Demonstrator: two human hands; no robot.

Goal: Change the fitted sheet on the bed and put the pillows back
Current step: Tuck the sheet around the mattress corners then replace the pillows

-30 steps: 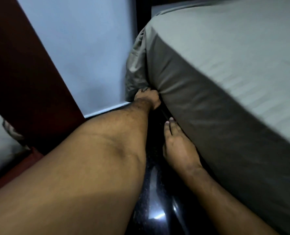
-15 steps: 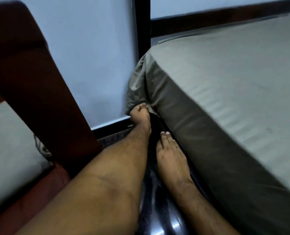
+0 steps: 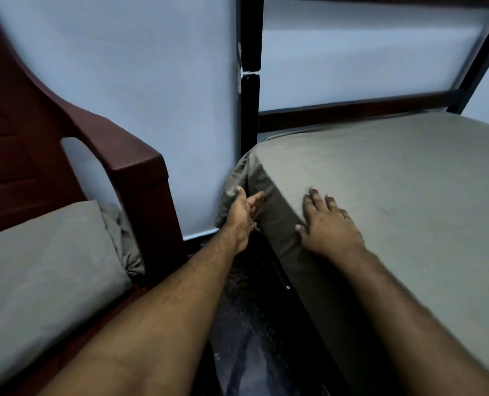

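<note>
A red-brown plastic chair [image 3: 134, 170] stands at the left with a grey-green pillow [image 3: 43, 261] on its seat; just beside the wall, the left hand [image 3: 241, 212] reaches the bunched corner of the fitted sheet [image 3: 394, 178], fingers straight and loosely spread, seemingly touching the cloth though the dim light leaves contact unsure; the right hand [image 3: 327, 227] lies flat on the mattress edge, fingers spread, pressing the sheet, which covers the bed; a black bed frame [image 3: 250, 110] rises behind.

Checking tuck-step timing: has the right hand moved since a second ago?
Yes. The right hand has come up from the gap below the mattress side onto the fitted sheet at the bed's top edge, palm flat.
</note>
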